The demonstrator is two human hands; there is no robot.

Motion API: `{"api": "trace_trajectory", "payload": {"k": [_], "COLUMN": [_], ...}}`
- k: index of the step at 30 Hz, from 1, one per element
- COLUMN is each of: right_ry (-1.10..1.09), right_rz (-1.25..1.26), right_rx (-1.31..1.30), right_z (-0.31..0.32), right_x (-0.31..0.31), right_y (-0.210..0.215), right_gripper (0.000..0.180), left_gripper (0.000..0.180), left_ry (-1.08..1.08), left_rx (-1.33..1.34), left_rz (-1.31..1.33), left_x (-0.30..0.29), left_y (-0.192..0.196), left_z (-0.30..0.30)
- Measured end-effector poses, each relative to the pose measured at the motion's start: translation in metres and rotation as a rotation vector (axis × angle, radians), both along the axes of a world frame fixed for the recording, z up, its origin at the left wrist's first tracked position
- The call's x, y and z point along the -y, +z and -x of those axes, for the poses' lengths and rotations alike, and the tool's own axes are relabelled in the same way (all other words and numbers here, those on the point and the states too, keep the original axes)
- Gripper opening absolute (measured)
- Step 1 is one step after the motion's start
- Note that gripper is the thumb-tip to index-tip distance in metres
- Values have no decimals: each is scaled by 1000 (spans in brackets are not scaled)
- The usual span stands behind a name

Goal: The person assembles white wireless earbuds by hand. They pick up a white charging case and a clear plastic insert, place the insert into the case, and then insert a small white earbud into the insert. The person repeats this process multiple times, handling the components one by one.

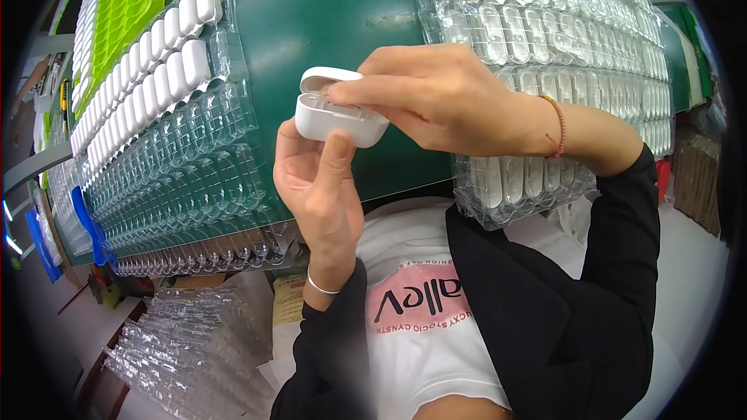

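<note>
A small white earbud charging case [334,122] is held over the green work surface, its hinged lid tipped up and its inside partly visible. My left hand [319,190] grips the case from below and in front, thumb against its near face. From the right, my right hand [451,101] reaches in between lid and body, with thumb and fingers pinched together. Whatever lies between those fingertips is hidden. Nearest on the left, closed white cases [159,85] stand in rows in a clear plastic tray [187,155], whose closer rows of pockets hold none.
Clear trays [560,43] with rows of white or translucent parts cover the right side, one jutting over the front edge. The green work surface [311,12] lies between. A bright green tray [124,12] sits far left. Stacked clear trays [187,342] rest low at the left.
</note>
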State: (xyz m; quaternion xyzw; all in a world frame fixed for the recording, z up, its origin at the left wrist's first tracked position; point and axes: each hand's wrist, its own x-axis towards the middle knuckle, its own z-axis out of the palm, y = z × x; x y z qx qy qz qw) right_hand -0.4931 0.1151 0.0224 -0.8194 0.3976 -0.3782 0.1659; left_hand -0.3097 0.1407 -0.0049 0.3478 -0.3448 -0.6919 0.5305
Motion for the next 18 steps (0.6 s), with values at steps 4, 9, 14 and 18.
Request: {"api": "trace_trajectory", "payload": {"k": [4, 9, 14, 18], "right_ry": [-35, -36, 22, 46], "right_rz": [102, 80, -7, -73], "right_rx": [-34, 61, 163, 209], "right_z": [-1, -3, -4, -5], "right_x": [0, -3, -1, 2], "right_y": [0, 2, 2, 4], "right_gripper": [38, 34, 35, 37], "left_gripper": [52, 56, 41, 39], "left_ry": [-15, -52, -1, -1], "left_rx": [-48, -150, -169, -150], "left_rz": [-5, 28, 33, 59], "left_x": [-2, -4, -2, 0], "left_y": [2, -1, 2, 4], "left_z": [2, -5, -4, -9]}}
